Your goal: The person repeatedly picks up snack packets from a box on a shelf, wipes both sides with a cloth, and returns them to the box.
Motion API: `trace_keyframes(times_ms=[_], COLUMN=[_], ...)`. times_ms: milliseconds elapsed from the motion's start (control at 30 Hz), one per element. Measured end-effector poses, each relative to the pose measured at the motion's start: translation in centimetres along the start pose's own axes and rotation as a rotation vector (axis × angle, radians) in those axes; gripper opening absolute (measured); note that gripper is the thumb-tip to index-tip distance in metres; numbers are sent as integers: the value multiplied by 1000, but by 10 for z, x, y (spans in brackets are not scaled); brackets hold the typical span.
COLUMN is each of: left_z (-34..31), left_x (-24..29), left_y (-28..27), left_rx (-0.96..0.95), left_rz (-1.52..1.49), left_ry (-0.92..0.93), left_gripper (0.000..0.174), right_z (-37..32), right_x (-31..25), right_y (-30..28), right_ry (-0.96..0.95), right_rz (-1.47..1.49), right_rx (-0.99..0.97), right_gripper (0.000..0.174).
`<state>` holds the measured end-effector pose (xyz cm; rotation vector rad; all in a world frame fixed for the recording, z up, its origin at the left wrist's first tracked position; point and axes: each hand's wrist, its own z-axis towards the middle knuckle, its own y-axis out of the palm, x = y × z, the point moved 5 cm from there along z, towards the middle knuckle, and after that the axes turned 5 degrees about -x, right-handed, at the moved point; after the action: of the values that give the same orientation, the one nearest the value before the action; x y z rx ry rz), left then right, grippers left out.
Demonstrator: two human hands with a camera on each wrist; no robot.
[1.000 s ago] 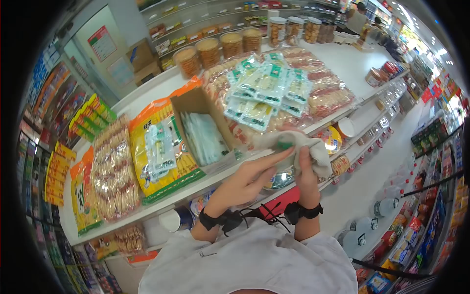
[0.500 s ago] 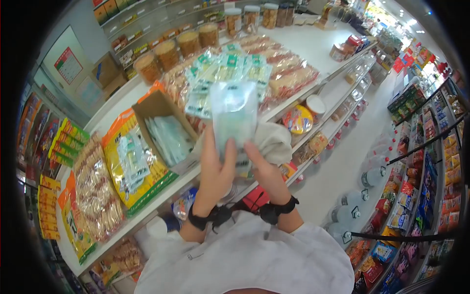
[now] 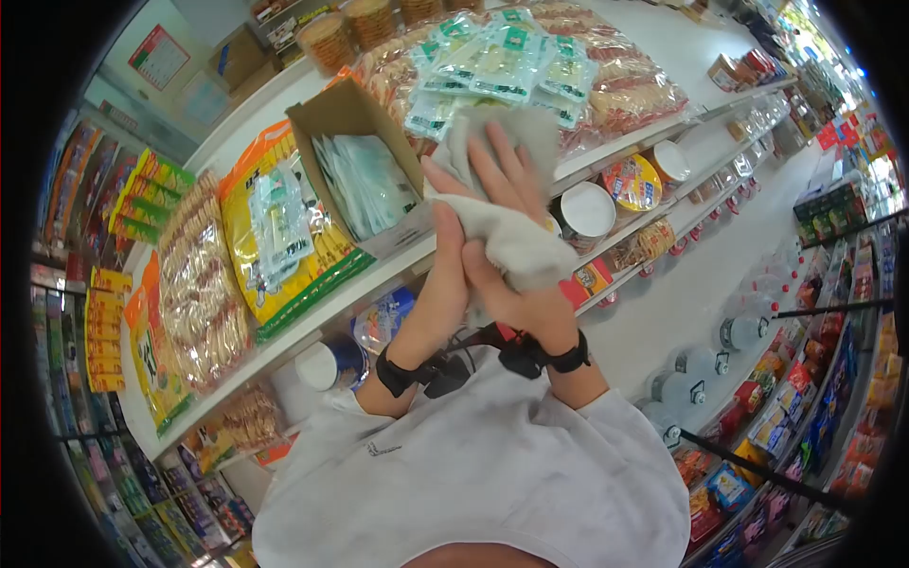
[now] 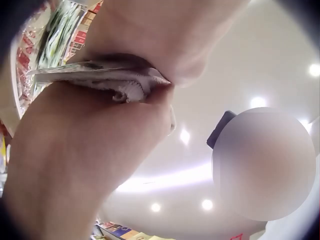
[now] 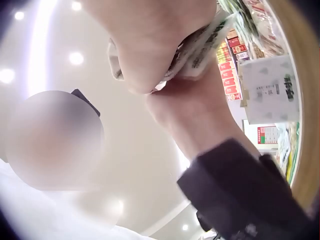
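Note:
Both hands meet in front of the counter edge around a beige cloth [image 3: 525,251] in the head view. The left hand [image 3: 437,289] lies on the left, its thumb upright against the cloth. On the other side the right hand [image 3: 530,308] holds the cloth, with straight fingers showing over its upper part. A flat clear plastic packet [image 5: 202,52] with dark print is sandwiched between the palms, seen edge-on in the left wrist view; the cloth covers it in the head view. An opened cardboard box [image 3: 393,248] of similar packets [image 3: 365,185] stands just left of the hands.
Beyond the hands, green-and-clear packets [image 3: 502,62] lie heaped on large bags of snacks [image 3: 625,90]. More packets [image 3: 281,222] rest on a yellow bag [image 3: 248,204] left of the box. Tubs [image 3: 585,210] fill the shelf below; water bottles [image 3: 696,364] stand on the floor.
The packet, held upright in the left hand half a second ago, is now pressed between both hands. The cloth has come up over it with the right hand.

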<state>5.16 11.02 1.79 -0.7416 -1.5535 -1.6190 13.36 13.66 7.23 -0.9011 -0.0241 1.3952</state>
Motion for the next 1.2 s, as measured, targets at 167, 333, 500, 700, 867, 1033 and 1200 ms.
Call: trace_keyframes(times_ms=[167,333,500,700,867,1033,1200], left_z=[4,39,38,26,24,19,37], left_x=[13,44,69,71,62,73,97], left_y=[-5,-42,-48,-24,-26,-45,-84], left_rx=[46,7,-25,-103,-52,164,462], left_rz=[-239,-403,-318,-140,5,608,1558], left_ry=[-28,194,298,228,198,438,623], left_gripper=[71,58,56,50,46,41,55], right_z=[3,-24,-70,-97,-58,-50,-33], right_x=[4,1,53,81,35,52,114], right_y=[4,28,24,33,31,15,-6], right_ry=[65,-18,523,814,651,525,617], right_rz=[120,290,901,1247,820,484,641], right_rx=[-58,-253,-45,260,45,219,593], right_gripper=[43,40,56,50,36,31,52])
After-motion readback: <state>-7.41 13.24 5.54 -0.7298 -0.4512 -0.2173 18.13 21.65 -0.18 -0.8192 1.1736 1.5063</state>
